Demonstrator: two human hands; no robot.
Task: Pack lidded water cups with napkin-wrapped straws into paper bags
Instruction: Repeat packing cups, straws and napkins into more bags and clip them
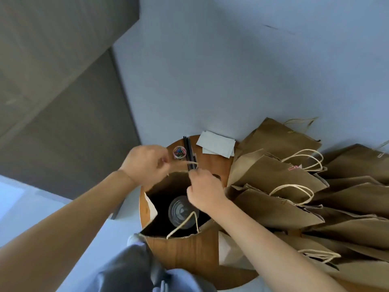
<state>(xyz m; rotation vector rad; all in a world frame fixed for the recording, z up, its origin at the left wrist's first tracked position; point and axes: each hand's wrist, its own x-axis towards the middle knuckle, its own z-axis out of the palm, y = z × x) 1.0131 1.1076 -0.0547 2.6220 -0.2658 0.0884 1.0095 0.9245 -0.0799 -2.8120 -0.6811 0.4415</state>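
While hands [147,163] [203,191] crowd bag [179,242] — straws [189,152], napkins [216,144], clips [179,152] behind

One view only, worn on the head, looking steeply down and forward from close above the round wooden surface [185,253]. Wide-angle, with edges bent. Surface low in frame at 6 o'clock; wall filling the upper half toward 12 o'clock; floor at 9 o'clock. Both forearms entering from the lower corners, at 7 and 5 o'clock. Nothing shared with another view.

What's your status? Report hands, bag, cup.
Left hand and right hand gripping far handle of open paper bag. Lidded cup inside. Black straws just beyond.
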